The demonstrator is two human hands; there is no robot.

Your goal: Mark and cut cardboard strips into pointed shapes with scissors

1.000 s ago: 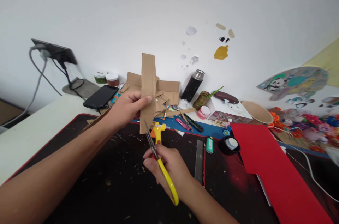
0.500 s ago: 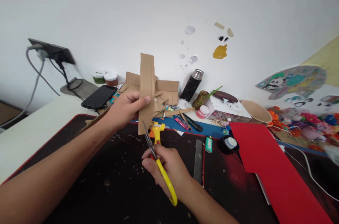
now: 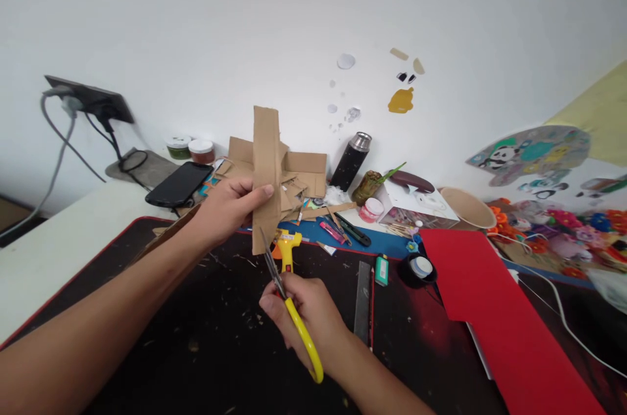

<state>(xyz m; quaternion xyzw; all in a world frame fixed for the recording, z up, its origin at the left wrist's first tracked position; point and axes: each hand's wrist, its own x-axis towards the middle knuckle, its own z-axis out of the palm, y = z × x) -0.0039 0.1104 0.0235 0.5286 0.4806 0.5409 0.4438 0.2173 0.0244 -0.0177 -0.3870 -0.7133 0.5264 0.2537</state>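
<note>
A long cardboard strip [image 3: 266, 153] stands upright, pinched by my left hand [image 3: 234, 206] with the thumb across its front. My right hand [image 3: 306, 310] grips scissors [image 3: 302, 336] with yellow handles. Their blades lie at the strip's lower end, slightly parted, and one blade overlaps the cardboard. Right behind the strip's bottom is a yellow glue gun [image 3: 288, 248]. Cardboard scraps [image 3: 306, 173] are heaped beyond my left hand.
A black phone [image 3: 179, 184] lies at left. Behind are a black flask [image 3: 350, 161] and a white box [image 3: 416, 204]. A ruler [image 3: 362, 300], green lighter [image 3: 381, 269], black cup [image 3: 416, 271] and red sheet [image 3: 480, 284] sit at right.
The whole view has shifted slightly. Near the scissor blades, the strip's lower right edge now looks cut away at a slant. Both hands keep their holds.
</note>
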